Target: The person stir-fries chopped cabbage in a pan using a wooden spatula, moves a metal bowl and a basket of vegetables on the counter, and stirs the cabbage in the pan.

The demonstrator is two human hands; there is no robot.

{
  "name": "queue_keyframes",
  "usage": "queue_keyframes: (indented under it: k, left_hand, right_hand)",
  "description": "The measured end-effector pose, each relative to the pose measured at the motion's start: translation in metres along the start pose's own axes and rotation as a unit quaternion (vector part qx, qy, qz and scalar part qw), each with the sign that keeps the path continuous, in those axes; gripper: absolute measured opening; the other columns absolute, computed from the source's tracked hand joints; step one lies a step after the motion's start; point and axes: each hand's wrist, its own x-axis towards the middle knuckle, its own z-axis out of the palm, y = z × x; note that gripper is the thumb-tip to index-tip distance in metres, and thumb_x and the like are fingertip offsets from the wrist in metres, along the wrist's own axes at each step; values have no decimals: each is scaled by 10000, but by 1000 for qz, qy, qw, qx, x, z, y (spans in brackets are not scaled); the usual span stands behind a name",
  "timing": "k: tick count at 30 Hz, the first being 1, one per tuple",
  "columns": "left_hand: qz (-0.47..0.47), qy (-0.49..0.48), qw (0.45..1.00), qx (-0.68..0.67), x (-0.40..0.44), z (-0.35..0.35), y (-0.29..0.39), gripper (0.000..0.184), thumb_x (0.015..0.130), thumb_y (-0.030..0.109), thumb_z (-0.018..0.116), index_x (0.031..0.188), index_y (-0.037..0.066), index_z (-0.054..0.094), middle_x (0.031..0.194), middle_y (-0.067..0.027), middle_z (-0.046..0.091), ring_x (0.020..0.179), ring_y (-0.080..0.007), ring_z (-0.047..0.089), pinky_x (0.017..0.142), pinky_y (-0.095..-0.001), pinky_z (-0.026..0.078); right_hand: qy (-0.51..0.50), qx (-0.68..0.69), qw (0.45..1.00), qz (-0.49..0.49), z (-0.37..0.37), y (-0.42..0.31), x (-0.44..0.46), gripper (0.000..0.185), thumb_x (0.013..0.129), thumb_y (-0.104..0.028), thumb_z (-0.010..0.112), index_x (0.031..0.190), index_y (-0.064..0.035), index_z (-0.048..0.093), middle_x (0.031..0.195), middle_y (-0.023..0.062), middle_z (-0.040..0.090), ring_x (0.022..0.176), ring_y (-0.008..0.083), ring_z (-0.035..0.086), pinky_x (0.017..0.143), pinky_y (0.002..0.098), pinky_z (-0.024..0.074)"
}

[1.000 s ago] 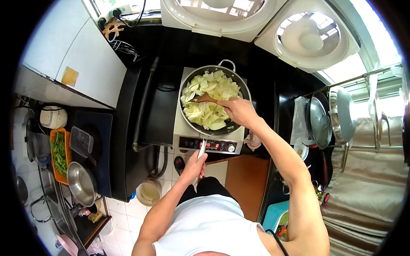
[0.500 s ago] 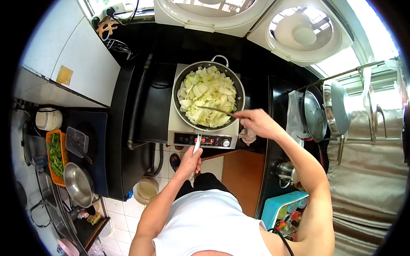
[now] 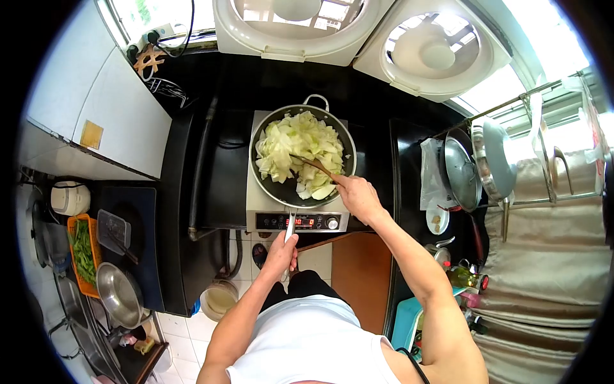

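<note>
A deep frying pan (image 3: 280,188) full of chopped pale-green cabbage (image 3: 304,137) stands on an induction cooktop (image 3: 302,222) with a lit red display. My left hand (image 3: 281,253) is closed around the pan's long handle (image 3: 290,225), below the cooktop's front edge. In my right hand (image 3: 361,199) is the handle of a wooden spatula (image 3: 322,168); its far end is buried in the cabbage and hidden. The cabbage is heaped toward the back and left, and the dark pan bottom shows at the front left. A few pieces lie at the front right.
Two white exhaust fans (image 3: 438,54) are above the counter's back. To the right hang a glass lid (image 3: 462,173) and pans on a rack, over a small white dish (image 3: 437,219). At left are an orange basket (image 3: 96,249) of greens and a metal bowl (image 3: 119,296).
The spatula has pushed the cabbage back and left, baring the pan bottom at the front. My right hand has moved lower and slightly left; my left hand still grips the handle.
</note>
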Motion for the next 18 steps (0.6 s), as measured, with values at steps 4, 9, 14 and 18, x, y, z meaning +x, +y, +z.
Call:
queue_keyframes:
  k: [4,9,14,18]
  left_hand:
    - [-9,4,1000,4,-1,1,3,248,1100,338,531,1064,93,512,732,-11,519,460,-112,471,403,-287,401]
    - [-14,1,1000,-4,-2,0,3,257,1100,351,539,1064,99,506,736,-14,521,469,-115,484,407,-286,410]
    - [-9,1,1000,4,-1,1,3,267,1106,330,519,1078,66,496,706,-18,531,461,-118,512,402,-284,423]
    - [-9,4,1000,7,-1,1,4,274,1105,339,518,1079,67,498,708,-16,526,459,-115,508,400,-279,421]
  right_hand:
    - [2,20,1000,-5,-17,0,1,340,987,-143,609,1297,-53,715,1052,247,740,1000,435,708,873,496,572]
    - [32,54,997,-34,-29,3,7,360,990,-146,558,1311,-93,712,1061,247,731,1000,448,697,886,533,564]
    - [70,9,997,-8,-12,18,64,351,980,-164,575,1277,-37,711,1034,253,742,1005,445,704,895,510,568]
    - [80,-1,997,24,20,34,85,367,981,-171,565,1297,-50,707,1050,268,739,1022,453,699,919,528,558]
